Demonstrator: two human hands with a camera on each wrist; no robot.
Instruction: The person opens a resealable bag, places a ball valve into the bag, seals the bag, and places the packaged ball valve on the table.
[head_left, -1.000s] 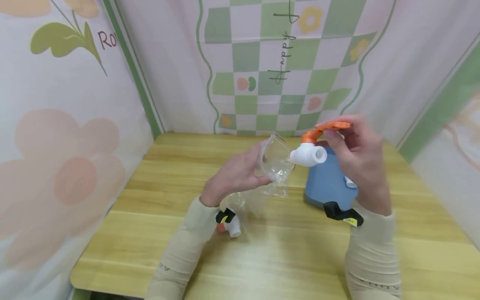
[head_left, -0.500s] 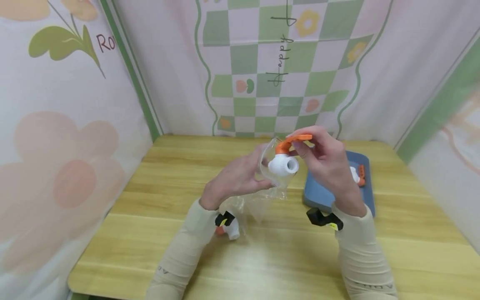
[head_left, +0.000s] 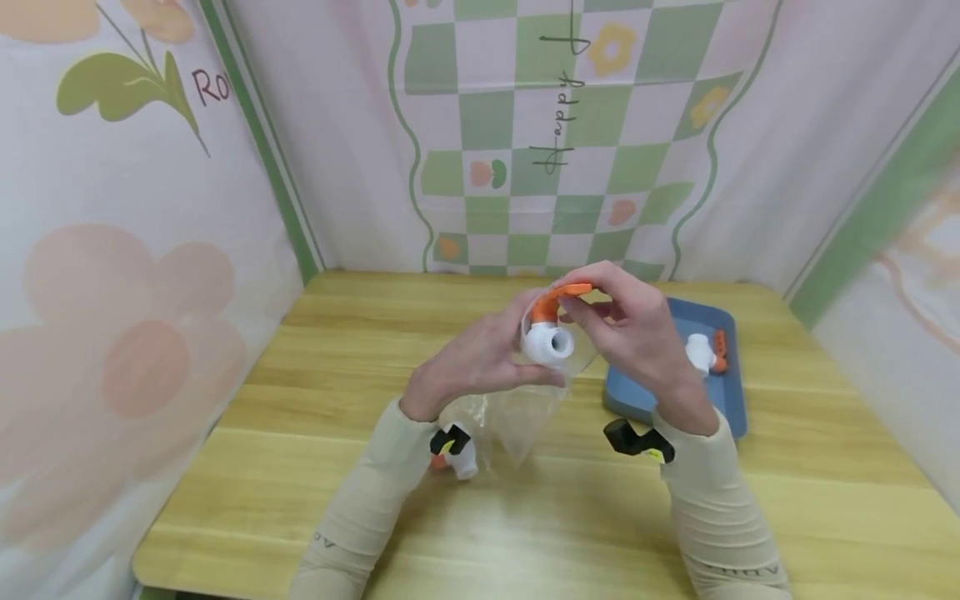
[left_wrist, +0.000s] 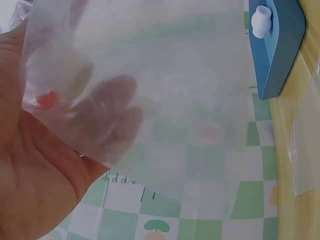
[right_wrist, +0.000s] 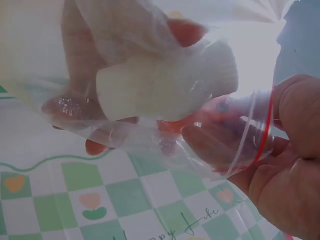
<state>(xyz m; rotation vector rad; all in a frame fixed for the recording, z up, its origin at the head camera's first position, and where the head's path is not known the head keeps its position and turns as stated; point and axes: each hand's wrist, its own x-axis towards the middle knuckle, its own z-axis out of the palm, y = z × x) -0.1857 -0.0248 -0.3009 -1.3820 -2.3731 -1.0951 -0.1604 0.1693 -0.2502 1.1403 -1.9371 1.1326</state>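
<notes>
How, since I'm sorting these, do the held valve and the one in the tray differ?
The held valve has its body inside the clear bag; the tray valve lies unbagged. The held valve's orange handle is uppermost; the tray valve's lies beside its body. Both are white with orange handles.

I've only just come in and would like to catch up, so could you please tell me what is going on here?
A person's left hand holds a clear zip bag, while the right hand pinches the orange handle of a white fitting whose body is inside the bag. A similar fitting lies in the blue tray. A third one, partly hidden, is by the left wrist.
</notes>
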